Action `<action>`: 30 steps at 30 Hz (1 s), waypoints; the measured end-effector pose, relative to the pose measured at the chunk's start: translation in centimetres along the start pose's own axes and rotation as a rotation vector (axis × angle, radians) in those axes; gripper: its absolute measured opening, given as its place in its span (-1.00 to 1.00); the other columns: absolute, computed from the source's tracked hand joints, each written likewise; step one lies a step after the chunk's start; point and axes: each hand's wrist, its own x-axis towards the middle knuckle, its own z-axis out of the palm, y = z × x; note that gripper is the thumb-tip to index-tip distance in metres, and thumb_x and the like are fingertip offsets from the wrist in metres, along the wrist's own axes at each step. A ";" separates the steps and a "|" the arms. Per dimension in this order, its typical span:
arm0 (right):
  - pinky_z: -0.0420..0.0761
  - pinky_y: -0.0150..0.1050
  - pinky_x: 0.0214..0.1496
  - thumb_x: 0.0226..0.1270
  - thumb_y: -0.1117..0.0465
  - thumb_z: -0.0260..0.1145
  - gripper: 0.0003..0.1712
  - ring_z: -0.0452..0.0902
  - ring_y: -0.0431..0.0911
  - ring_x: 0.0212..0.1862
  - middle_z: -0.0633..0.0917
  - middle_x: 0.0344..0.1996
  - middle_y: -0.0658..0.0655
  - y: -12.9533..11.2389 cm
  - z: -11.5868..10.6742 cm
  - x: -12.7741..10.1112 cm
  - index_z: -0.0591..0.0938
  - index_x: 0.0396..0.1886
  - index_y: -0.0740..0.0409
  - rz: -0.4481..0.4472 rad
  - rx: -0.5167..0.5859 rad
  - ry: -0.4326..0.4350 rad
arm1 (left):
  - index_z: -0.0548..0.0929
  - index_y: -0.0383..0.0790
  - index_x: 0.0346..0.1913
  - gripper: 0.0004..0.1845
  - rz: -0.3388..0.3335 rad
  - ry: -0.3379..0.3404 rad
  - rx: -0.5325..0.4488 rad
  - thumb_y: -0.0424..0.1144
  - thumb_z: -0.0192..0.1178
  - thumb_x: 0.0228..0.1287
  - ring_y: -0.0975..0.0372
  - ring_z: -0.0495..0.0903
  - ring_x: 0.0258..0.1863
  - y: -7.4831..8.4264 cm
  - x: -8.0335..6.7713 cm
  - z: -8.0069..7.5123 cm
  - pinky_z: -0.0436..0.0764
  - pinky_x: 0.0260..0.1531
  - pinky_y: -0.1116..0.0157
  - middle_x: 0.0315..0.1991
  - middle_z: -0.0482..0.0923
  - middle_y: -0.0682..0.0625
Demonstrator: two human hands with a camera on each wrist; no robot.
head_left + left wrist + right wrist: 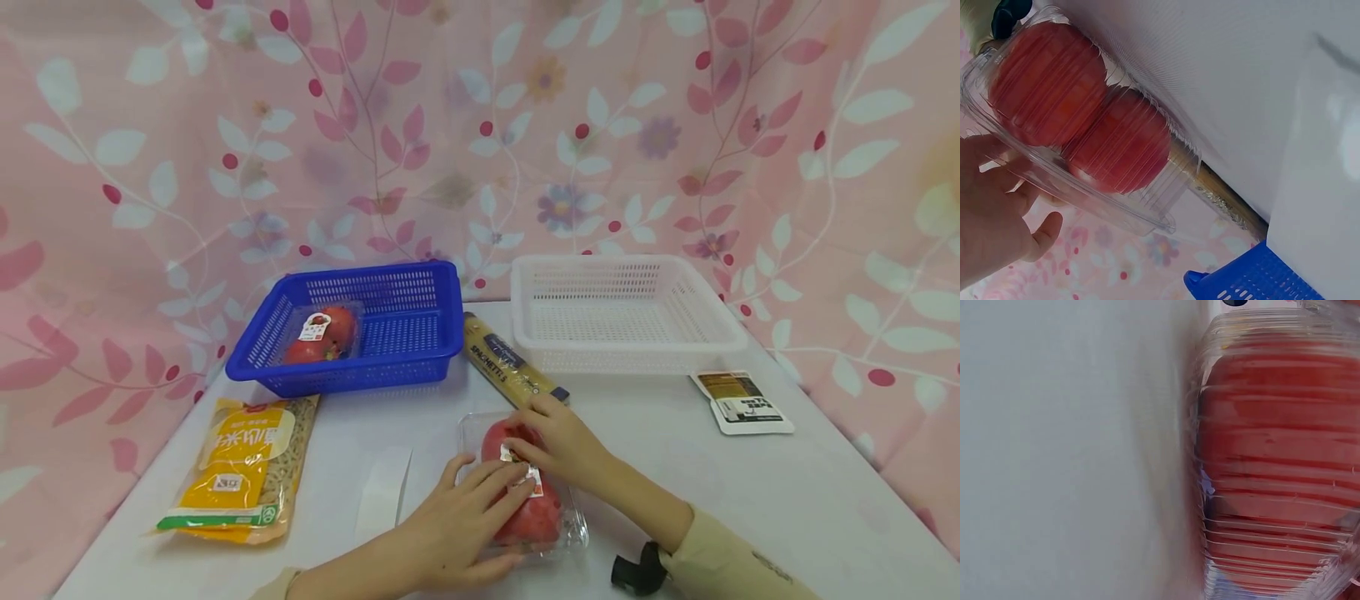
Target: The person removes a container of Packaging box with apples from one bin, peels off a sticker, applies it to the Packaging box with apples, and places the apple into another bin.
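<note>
At the bench's near edge, both hands rest on a clear tomato pack (525, 492): the left hand (461, 533) lies over its lid with fingers nearly straight, the right hand (562, 446) presses from the 1 o'clock side, fingertips bent onto the label. The pack is thin ribbed plastic, glossy and springy, holding two round red tomatoes (1079, 119). It looks light but slippery, and the shell would likely buckle and bruise the soft fruit if squeezed; holding the long sides low, near the rim, seems safest. At 11 o'clock stands a stiff blue basket (420, 333) of perforated plastic with another tomato pack (322, 332); at 1 o'clock a matching white basket (705, 333). Between them lies a slim spaghetti box (510, 364). At 9 o'clock, a soft yellow grain bag (243, 467); at 3 o'clock, a flat sachet (742, 402).
</note>
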 end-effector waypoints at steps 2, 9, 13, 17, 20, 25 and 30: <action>0.49 -0.34 -0.25 0.03 0.11 0.42 -0.76 0.36 -0.21 -0.24 0.49 -0.34 -0.01 0.1 0.0 -0.2 0.65 -0.29 0.08 -0.016 0.010 -0.006 | 0.25 -0.11 0.33 -0.26 0.002 -0.016 0.006 0.27 -0.07 0.20 0.15 0.16 0.26 0.1 -0.1 0.0 0.18 0.08 0.01 0.28 0.23 0.01; 0.44 -0.28 -0.18 0.17 0.05 0.31 -0.73 0.33 -0.17 -0.15 0.49 -0.25 -0.04 -0.1 -0.5 -1.0 0.63 -0.18 0.06 -0.055 0.011 -0.057 | 0.13 0.01 0.40 -0.29 0.010 -0.116 -0.004 0.28 -0.22 0.28 0.13 0.09 0.31 0.4 -0.4 -0.6 0.18 0.09 -0.02 0.36 0.13 0.02; 0.42 -0.24 -0.11 0.26 -0.04 0.20 -0.66 0.30 -0.16 -0.08 0.50 -0.14 -0.01 -0.6 -1.1 -1.7 0.60 -0.08 0.02 -0.046 -0.013 -0.125 | 0.15 0.07 0.39 -0.33 0.009 -0.148 -0.039 0.28 -0.26 0.30 0.14 0.09 0.31 0.4 -1.1 -1.0 0.15 0.11 -0.01 0.38 0.10 0.04; 0.43 -0.12 0.00 0.28 -0.07 0.17 -0.62 0.26 -0.13 0.05 0.47 -0.01 0.04 -1.0 -1.8 -2.4 0.55 0.01 -0.01 -0.018 0.013 -0.196 | 0.18 0.08 0.38 -0.35 -0.011 -0.174 -0.087 0.27 -0.22 0.30 0.14 0.08 0.32 0.2 -2.0 -1.4 0.18 0.10 -0.03 0.38 0.11 0.03; 0.43 -0.03 0.05 0.27 -0.04 0.20 -0.59 0.23 -0.09 0.11 0.42 0.07 0.08 -1.2 -2.2 -3.0 0.52 0.06 -0.01 -0.016 0.041 -0.218 | 0.19 0.06 0.37 -0.34 -0.036 -0.175 -0.108 0.28 -0.21 0.29 0.14 0.09 0.31 -0.1 -2.7 -1.7 0.23 0.07 -0.04 0.36 0.13 0.02; 0.43 0.05 0.07 0.23 -0.10 0.21 -0.44 0.13 -0.07 0.22 0.30 0.21 0.11 -1.4 -2.9 -3.8 0.41 0.21 -0.08 0.007 0.075 -0.256 | 0.09 0.02 0.41 -0.25 -0.152 -0.190 -0.168 0.31 -0.17 0.25 0.07 0.09 0.31 -0.5 -3.8 -2.2 0.26 0.07 -0.07 0.36 0.11 -0.07; 0.40 0.12 0.07 0.18 -0.20 0.22 -0.32 0.04 -0.07 0.29 0.17 0.31 0.08 -1.4 -3.6 -4.5 0.31 0.28 -0.19 0.105 0.132 -0.294 | 0.04 -0.06 0.43 -0.12 -0.316 -0.236 -0.262 0.37 -0.11 0.16 -0.01 0.04 0.33 -0.9 -4.4 -2.3 0.24 0.11 -0.08 0.41 -0.08 -0.20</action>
